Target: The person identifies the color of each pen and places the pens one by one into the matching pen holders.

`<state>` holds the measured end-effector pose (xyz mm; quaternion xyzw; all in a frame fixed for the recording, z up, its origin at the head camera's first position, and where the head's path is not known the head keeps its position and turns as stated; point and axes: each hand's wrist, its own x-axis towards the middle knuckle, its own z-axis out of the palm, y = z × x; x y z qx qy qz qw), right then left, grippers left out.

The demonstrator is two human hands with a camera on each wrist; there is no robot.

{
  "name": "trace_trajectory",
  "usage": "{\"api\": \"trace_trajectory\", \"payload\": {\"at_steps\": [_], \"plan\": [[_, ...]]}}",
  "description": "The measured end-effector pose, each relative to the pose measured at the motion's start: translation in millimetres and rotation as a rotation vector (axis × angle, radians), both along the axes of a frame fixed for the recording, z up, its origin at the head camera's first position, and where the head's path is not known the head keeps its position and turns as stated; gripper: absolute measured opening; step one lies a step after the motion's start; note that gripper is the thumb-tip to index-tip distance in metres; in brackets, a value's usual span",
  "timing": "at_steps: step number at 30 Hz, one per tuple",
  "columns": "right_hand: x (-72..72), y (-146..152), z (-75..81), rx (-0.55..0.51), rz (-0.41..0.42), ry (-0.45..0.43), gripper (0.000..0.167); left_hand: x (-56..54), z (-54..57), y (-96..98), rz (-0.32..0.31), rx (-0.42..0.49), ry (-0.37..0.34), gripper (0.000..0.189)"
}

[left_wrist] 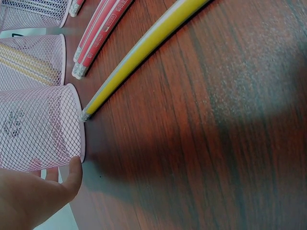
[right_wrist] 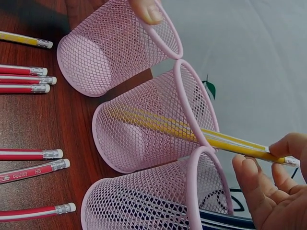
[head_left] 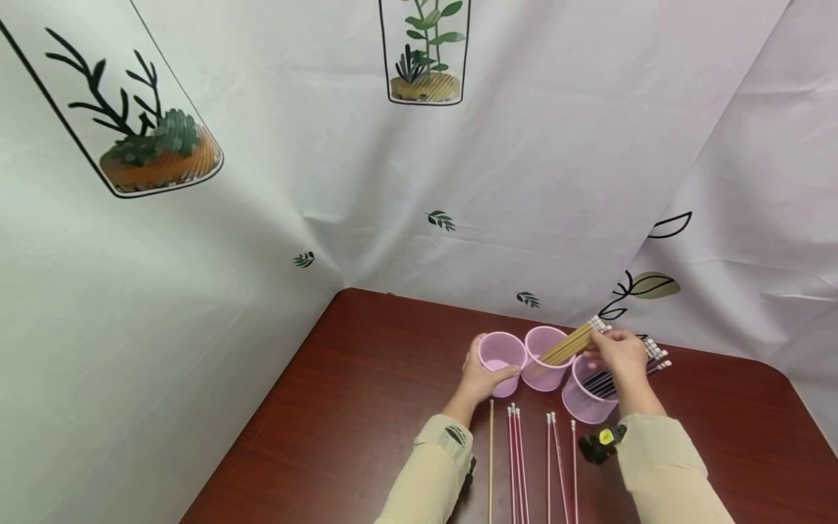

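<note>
Three pink mesh pencil cups stand side by side at the back of the table. My left hand (head_left: 480, 377) grips the left cup (head_left: 504, 387), thumb over its near side and fingers round its far left; nothing shows inside it. In the middle cup (head_left: 545, 378) leans a bunch of yellow pencils (head_left: 568, 345), and my right hand (head_left: 622, 358) pinches them near their white eraser ends. The right wrist view shows thumb and fingertips on the yellow pencils (right_wrist: 235, 143), above the rim. Dark pencils (head_left: 599, 383) fill the right cup (head_left: 585, 409), partly behind my right hand.
On the table (head_left: 340, 407) in front of the cups lie one yellow pencil (head_left: 491, 458), a group of red pencils (head_left: 517, 466), and more red pencils (head_left: 559, 466) further right, erasers toward the cups. A white printed cloth (head_left: 366, 240) hangs behind the table's back edge.
</note>
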<state>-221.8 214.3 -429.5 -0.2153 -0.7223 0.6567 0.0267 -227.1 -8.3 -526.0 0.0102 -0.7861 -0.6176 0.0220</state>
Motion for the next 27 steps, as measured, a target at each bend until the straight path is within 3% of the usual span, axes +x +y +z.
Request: {"api": "trace_trajectory", "payload": {"at_steps": [10,15,18,21,25,27], "plan": [[2.0,-2.6,-6.1,0.032,0.022,-0.017,0.018,0.2,-1.0,-1.1,-0.008,0.005,0.001,0.089],[3.7,-3.0,-8.3,0.029,-0.019,-0.009,0.026,0.5,-2.1,-0.2,-0.011,-0.001,0.005,0.089],[7.7,-5.2,-8.3,0.088,-0.068,-0.006,0.039,1.0,-2.4,0.3,-0.006,-0.004,-0.002,0.089],[15.0,-9.7,-6.6,0.217,-0.094,0.01,0.048,0.9,-1.8,0.5,0.001,-0.01,-0.008,0.089],[28.1,-20.9,-5.7,0.337,-0.024,0.107,0.036,-0.6,0.3,-0.7,-0.005,-0.028,-0.014,0.09],[35.7,-30.7,-9.2,0.373,0.084,0.165,0.024,-2.4,1.8,-1.9,-0.007,-0.039,-0.006,0.09]]}}
